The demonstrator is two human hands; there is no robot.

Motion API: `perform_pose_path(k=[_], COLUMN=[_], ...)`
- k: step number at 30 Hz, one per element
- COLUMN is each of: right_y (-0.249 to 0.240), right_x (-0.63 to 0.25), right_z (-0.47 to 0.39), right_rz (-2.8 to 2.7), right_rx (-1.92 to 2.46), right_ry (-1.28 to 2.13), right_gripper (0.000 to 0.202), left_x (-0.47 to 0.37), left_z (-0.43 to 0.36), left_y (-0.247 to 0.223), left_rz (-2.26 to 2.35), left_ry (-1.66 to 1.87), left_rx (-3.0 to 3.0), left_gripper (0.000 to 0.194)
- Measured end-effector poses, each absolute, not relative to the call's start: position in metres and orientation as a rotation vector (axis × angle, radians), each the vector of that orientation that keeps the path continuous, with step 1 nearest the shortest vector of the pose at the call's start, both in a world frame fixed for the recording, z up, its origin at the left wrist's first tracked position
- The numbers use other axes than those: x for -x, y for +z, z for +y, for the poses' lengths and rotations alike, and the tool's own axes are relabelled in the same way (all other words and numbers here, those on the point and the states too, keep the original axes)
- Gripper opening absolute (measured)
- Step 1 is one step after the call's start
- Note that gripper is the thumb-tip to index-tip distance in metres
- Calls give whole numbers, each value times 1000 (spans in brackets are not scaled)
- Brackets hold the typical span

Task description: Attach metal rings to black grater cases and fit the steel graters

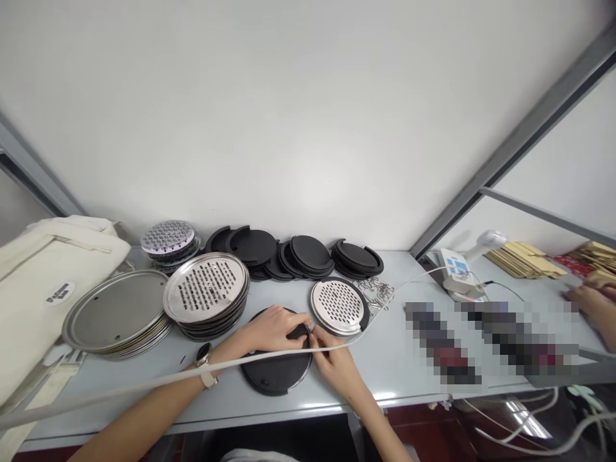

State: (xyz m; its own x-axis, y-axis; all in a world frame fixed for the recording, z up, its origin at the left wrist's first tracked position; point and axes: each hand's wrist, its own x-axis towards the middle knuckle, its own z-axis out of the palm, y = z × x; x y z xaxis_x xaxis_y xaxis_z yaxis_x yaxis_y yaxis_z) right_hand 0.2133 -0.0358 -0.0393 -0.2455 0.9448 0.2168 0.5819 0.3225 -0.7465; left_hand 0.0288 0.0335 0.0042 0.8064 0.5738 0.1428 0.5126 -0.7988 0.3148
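Note:
A black round disc (274,371) lies on the work surface in front of me. My left hand (275,328) reaches over its upper part, fingers curled onto its right edge and gripping there. Against that same edge, my right hand (327,351) has its thumb and finger pinched together; whatever is between them is too small to make out. Just to the right sits a perforated silvery grater disc (339,304) in a black rim. Behind it is a loose pile of small bent metal clips (378,292). A pale cable crosses in front of both hands.
Along the wall are stacked black round holders (310,252). Left of me stand stacked grater plates (206,287), large metal plates (118,308) and a cream bag (58,282). At right are a white device (455,269), yellowish slabs (524,260) and another person's hand (594,301).

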Motion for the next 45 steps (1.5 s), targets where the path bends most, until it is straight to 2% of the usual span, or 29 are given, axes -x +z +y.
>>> perform_pose_path(k=[30, 45], right_y=[-43, -43], right_x=[-213, -213], right_z=[-34, -34], right_rz=[-1866, -1834], right_rx=[1337, 1312], right_ry=[696, 713], right_gripper=[33, 25], left_x=[-30, -31], left_z=[36, 30], left_y=[5, 13], left_rz=[817, 909], left_ry=[332, 326], left_rx=[-2626, -2650], left_gripper=[8, 13])
